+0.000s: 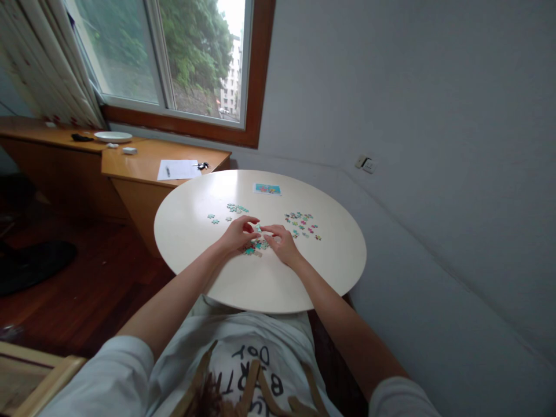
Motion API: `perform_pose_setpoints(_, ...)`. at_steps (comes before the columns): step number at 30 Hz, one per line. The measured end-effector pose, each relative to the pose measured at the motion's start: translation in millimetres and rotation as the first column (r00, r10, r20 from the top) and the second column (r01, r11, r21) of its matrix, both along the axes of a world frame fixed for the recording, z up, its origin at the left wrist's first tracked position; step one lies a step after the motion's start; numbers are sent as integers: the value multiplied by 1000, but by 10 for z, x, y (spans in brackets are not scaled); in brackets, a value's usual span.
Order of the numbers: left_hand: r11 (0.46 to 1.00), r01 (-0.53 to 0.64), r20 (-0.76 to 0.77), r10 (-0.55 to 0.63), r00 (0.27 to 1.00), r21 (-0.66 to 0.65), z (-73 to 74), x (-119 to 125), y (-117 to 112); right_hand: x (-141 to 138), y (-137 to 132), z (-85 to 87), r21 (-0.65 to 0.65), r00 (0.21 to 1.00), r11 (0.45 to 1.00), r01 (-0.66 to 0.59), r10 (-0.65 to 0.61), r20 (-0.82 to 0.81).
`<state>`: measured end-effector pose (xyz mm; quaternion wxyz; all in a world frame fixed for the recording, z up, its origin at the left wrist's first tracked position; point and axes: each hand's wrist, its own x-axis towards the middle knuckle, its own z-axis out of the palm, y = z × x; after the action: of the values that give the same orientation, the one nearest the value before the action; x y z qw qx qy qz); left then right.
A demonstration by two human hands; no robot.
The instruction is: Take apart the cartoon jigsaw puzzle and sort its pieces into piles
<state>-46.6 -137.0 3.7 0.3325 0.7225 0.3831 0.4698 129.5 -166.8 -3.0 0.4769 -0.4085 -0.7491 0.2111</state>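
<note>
My left hand (237,233) and my right hand (281,240) meet over the middle of a round white table (260,284). Both have their fingers pinched together on small jigsaw pieces (259,228) held between them. Under the hands lies a small joined cluster of puzzle pieces (253,249). Loose pieces lie scattered to the right (303,223) and to the far left (230,209). A small picture card (267,189) lies at the table's far side.
A wooden counter (143,168) runs under the window at the left, with a sheet of paper (177,169), a white plate (113,136) and small items. Grey walls close in on the right. A dark wooden floor lies to the left.
</note>
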Motion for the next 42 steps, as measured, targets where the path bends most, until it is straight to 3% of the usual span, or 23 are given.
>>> perform_pose_setpoints(11,997,-65,-76,68,995,41,-45,-17,35,6,14,-17,-23,1000,1000,-7,7,1)
perform_pose_setpoints(42,996,-30,-94,38,995,83,-74,-22,51,32,21,-12,-109,997,993,-40,33,-66)
